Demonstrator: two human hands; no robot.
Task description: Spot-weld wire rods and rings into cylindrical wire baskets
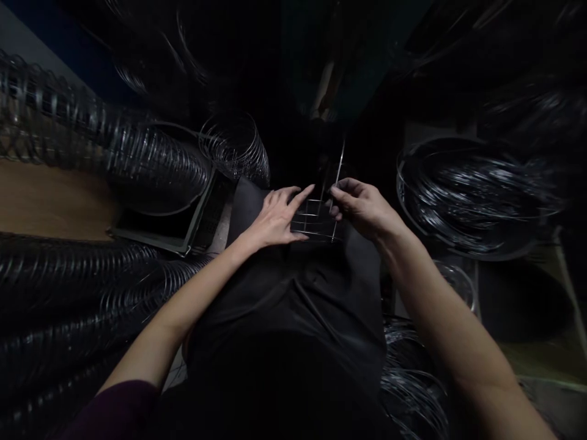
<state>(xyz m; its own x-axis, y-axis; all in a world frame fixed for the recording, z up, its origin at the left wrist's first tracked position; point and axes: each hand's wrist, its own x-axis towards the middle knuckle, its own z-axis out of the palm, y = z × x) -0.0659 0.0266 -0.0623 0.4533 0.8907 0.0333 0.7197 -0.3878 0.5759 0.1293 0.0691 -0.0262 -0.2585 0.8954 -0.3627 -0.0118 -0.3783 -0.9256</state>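
A small wire grid [315, 221] lies on my lap over dark trousers. My left hand [276, 217] rests on its left side, fingers stretched out, the index finger pointing across the wires. My right hand [360, 206] is closed in a pinch on a thin straight metal wire [340, 164] that stands up from the grid's right edge. The scene is very dark, so fine detail of the grid is hard to make out.
Long rows of stacked wire rings [105, 146] lie at the left, more below [82, 293]. A dark tray [174, 232] sits beside my left knee. A round tub of wire rings [472, 195] stands at the right. Loose wires [413, 379] lie by my right leg.
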